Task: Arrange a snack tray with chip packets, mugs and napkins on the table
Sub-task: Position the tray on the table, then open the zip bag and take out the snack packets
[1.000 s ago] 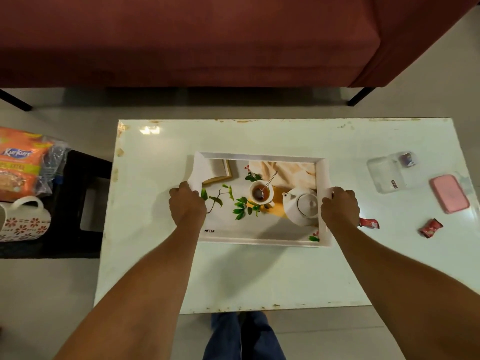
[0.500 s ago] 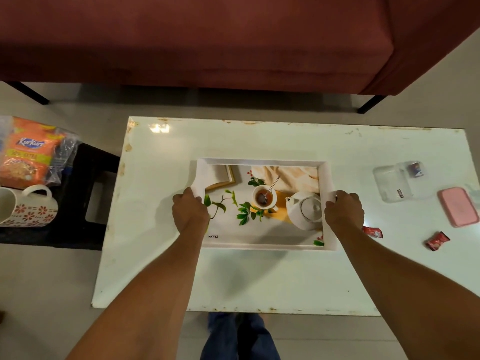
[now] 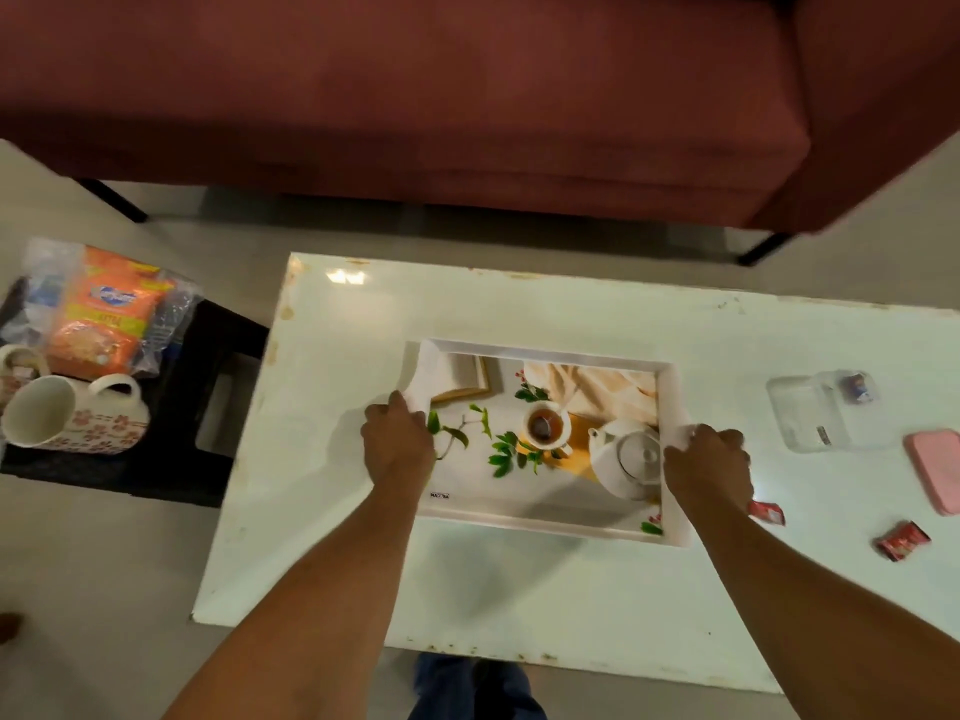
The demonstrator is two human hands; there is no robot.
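While my left hand (image 3: 397,449) and right hand (image 3: 706,470) grip the two short rims of the printed tray (image 3: 550,353) at the middle of the surface (image 3: 519,589), I should hold it level and place it square before releasing.

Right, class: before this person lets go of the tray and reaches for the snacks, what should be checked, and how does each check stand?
1. Both hands grip the tray: the left hand and right hand curl over its short sides. Ok.
2. Tray fully down on the table: a shadow lies under its near edge. Cannot tell.
3. Room on the tray: only its printed picture shows. Ok.
4. The mugs and chip packets at hand: on the black stool left of the table. Ok.
5. Supply of napkins: none in view. Not ok.
6. The red sweet clear of the tray: it lies apart, by the right wrist. Ok.
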